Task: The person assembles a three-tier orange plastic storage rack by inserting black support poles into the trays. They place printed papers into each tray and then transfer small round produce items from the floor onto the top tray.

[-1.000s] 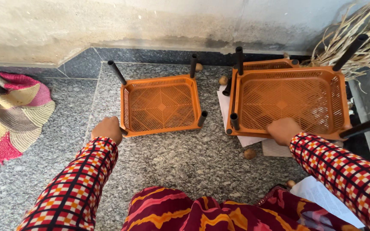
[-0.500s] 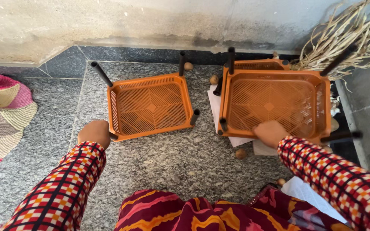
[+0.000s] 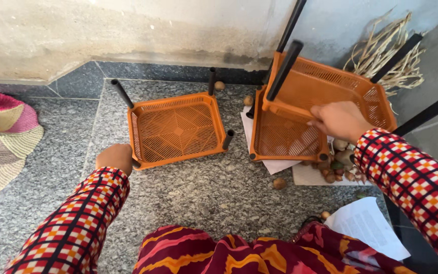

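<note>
An orange mesh tray (image 3: 176, 129) with black corner tubes lies on the granite floor. My left hand (image 3: 115, 158) is closed on its near-left corner tube. My right hand (image 3: 340, 121) grips the near rim of a larger orange tray (image 3: 330, 86), which is lifted and tilted, its black tubes sticking up. Under it a third orange tray (image 3: 285, 137) rests flat on white paper. Small brown round pieces (image 3: 338, 170) lie on the paper just right of that tray.
A woven round mat (image 3: 1, 139) lies at the left. Dry straw (image 3: 391, 50) is heaped in the back right corner against the wall. A white sheet (image 3: 366, 226) and loose brown nuts (image 3: 279, 183) lie near my knees.
My right hand has raised and tilted the larger tray off the one beneath, uncovering that tray and the brown pieces. My left hand has stayed on the small tray's corner.
</note>
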